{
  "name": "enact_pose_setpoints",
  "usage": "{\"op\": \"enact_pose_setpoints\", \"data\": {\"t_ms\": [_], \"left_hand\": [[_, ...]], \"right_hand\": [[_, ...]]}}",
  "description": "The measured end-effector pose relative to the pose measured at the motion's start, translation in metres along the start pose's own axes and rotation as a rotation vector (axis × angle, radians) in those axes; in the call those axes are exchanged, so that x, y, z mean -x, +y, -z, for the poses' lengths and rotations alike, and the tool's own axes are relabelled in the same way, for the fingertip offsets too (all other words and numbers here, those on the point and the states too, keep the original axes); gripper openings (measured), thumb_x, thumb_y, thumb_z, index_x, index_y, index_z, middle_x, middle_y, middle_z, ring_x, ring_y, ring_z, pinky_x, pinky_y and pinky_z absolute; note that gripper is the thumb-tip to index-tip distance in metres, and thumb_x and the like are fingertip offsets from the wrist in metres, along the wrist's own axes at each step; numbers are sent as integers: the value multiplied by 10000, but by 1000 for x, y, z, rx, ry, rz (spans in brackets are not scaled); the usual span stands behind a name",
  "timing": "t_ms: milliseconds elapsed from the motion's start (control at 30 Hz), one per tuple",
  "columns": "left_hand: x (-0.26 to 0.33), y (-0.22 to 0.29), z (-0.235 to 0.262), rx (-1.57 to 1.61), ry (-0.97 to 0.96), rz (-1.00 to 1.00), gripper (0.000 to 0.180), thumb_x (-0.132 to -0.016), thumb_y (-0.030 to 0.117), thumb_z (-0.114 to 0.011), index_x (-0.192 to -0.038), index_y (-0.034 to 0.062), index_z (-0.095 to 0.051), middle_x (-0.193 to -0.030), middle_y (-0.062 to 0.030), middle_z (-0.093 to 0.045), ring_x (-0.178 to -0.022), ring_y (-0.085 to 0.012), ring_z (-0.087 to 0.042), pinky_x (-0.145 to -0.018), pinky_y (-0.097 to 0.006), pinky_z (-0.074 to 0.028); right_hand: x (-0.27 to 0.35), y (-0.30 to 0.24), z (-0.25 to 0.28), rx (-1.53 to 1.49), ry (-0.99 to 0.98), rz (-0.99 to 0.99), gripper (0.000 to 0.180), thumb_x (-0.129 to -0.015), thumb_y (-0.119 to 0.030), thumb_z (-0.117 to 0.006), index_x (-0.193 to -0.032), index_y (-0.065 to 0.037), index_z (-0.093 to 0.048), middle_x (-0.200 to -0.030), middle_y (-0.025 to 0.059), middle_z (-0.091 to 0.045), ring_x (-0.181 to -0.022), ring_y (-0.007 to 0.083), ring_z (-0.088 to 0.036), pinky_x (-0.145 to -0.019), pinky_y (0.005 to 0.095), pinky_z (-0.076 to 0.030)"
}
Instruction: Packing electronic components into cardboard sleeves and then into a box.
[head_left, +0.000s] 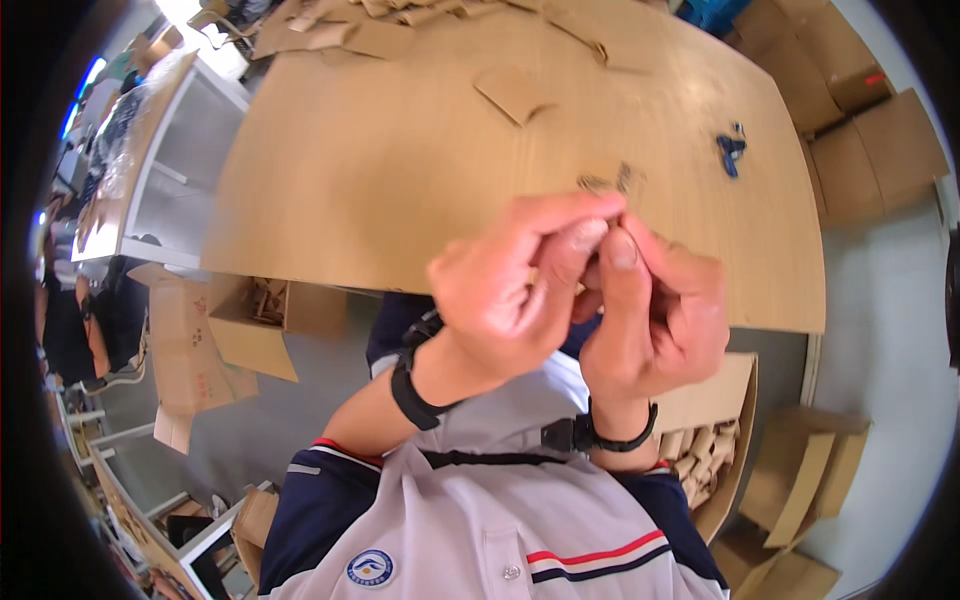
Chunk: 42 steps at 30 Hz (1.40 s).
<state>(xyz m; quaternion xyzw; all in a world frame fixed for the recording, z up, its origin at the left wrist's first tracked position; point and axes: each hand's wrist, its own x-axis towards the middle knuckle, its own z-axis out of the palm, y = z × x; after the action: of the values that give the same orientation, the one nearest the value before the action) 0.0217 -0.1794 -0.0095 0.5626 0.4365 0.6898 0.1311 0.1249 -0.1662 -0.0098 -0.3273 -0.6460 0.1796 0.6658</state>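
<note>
Beside table point(400, 180), open brown carton point(262, 325)

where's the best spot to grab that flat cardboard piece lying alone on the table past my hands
Probably by the small tab at the near right corner of the cardboard piece. It lies flat on the table, so there is little edge to pinch elsewhere. Come from the near side, over both hands, slide fingers under the tab and lift. The space around it looks open, with the other scraps farther back.

Both forearms rise from the lower edge and meet mid-picture. The left hand point(510, 280) and right hand point(655, 315) press together, fingers curled, fingertips point(590, 235) pinched against each other, the right thumb upright. A dark band circles each wrist
</note>
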Motion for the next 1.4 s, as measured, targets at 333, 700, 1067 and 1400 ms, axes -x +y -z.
{"op": "enact_pose_setpoints", "data": {"t_ms": [333,700,1067,1400], "left_hand": [[22,14,17,689,-385,764,190,-972,78,-550,-1038,-80,-632,-938,-152,-670,-664,-175,-681,-601,-277,-591],[-5,0,34,263,-952,270,156,-897,100,-659,-1047,74,-695,-692,-26,-667,-487,-106,-565,-457,-223,-407],[-8,1,36,284,-1146,108,251,-811,227,-765,-999,115,-642,-841,-59,-667,-690,-236,-639,-598,-334,-490],[7,2,13,174,-974,-351,634,-775,164,-791,-1273,25,-424,-1169,-180,-629,-1038,-351,-646,-1014,-525,-455]], "right_hand": [[7,24,37,274,-465,95,317,-664,-6,-731,-976,-47,-692,-868,89,-683,-752,251,-658,-612,301,-506],[10,26,74,-609,-1219,-886,423,-597,-200,-928,-897,-29,-682,-789,51,-682,-666,160,-624,-571,262,-456],[6,34,75,-956,-1365,-1081,509,-613,-244,-934,-950,-12,-631,-690,-5,-613,-653,103,-575,-558,260,-441],[33,26,68,-1414,-843,-947,499,-738,-336,-838,-1046,-22,-602,-832,30,-584,-801,152,-554,-736,282,-450]]}}
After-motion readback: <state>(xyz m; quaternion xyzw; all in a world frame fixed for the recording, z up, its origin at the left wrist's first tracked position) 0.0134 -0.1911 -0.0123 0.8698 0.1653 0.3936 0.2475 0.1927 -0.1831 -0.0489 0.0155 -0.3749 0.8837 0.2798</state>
